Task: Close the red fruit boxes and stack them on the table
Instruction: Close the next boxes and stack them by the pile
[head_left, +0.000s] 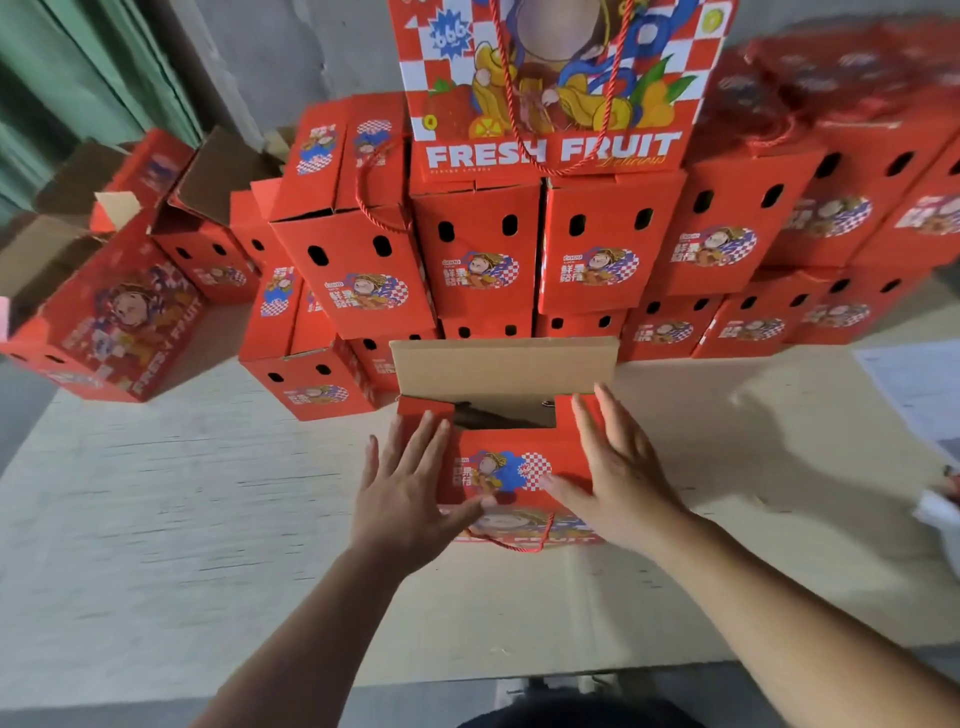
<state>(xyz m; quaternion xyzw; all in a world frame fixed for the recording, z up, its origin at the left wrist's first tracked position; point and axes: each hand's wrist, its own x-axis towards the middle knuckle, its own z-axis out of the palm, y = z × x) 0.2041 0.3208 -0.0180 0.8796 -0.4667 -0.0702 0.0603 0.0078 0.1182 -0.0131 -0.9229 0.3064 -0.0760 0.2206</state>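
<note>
The pale wooden table (156, 519) fills the lower view, its near edge cut off by the person's dark clothing at the bottom. Behind it rises the stack of closed red fruit boxes (478, 249), two tiers showing along the back. The boxes on the far right blur out, so their prints are hard to read, and the lower row is half hidden by the flap in front. On top stands a tall box marked FRESH FRUIT (556, 83), its upper part cut off by the frame, red rope handle hanging down its face. Over on the left, an open box lying on its side (104, 317) hangs off the table edge, its inside turned away, contents impossible to tell. A white sheet of paper (914, 395) lies at the right edge, partly cropped.

Front and centre sits the fruit box being closed (498, 467), just before the stack. Its brown rear flap (504, 369) stands upright, and a dark gap shows into it, too dim to make out anything inside. The left hand (410, 493) lies flat with fingers spread on the left flap; the right hand (613, 478) likewise, straight fingers pressing the right side. Neither grips anything.
</note>
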